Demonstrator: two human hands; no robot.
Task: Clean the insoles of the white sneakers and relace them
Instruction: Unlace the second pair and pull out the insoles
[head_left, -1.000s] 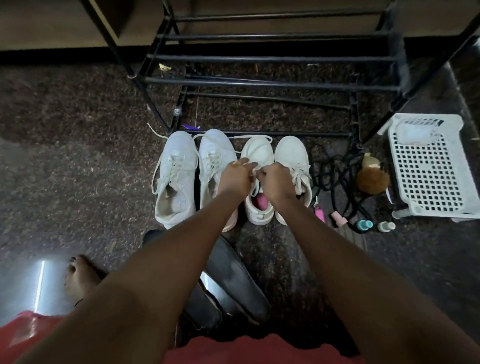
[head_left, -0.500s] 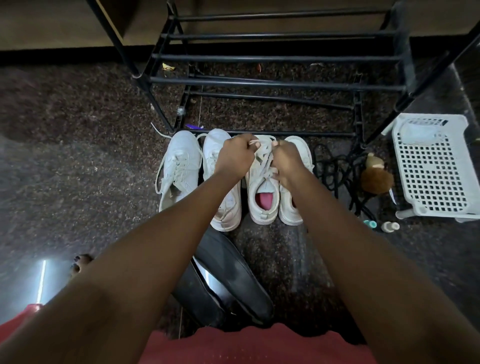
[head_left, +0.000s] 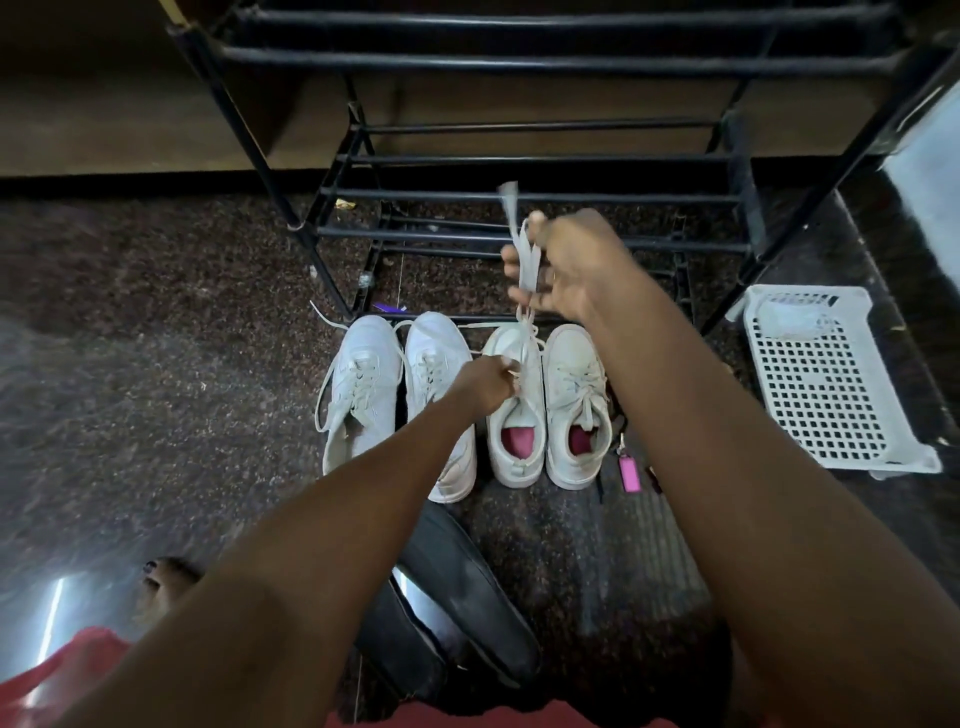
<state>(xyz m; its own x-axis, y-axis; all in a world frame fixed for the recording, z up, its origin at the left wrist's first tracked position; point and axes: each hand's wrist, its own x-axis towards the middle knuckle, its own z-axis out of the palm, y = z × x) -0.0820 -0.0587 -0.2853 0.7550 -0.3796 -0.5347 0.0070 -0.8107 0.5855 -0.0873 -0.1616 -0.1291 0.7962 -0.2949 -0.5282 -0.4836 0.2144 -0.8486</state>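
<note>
Head view: four white sneakers stand in a row on the dark speckled floor (head_left: 156, 364), toes toward a black shoe rack (head_left: 519, 197). The left pair (head_left: 358, 395) sits just beside the right pair, whose two shoes show pink insoles (head_left: 519, 440) at the heel openings.

The left hand (head_left: 488, 387) rests low on the third sneaker (head_left: 514, 462) from the left. Its grip is curled tight at the eyelets, pinching the lace (head_left: 524, 260) there. The right hand (head_left: 566, 270) is raised above the toe of that shoe, its grip clamped round the same lace, which runs up taut from the sneaker and pokes out above the fingers. The fourth sneaker (head_left: 576, 415) is laced and touches the third.

A pink tag (head_left: 627, 473) lies just right of it, and a white perforated basket (head_left: 831, 384) stands further right.
</note>
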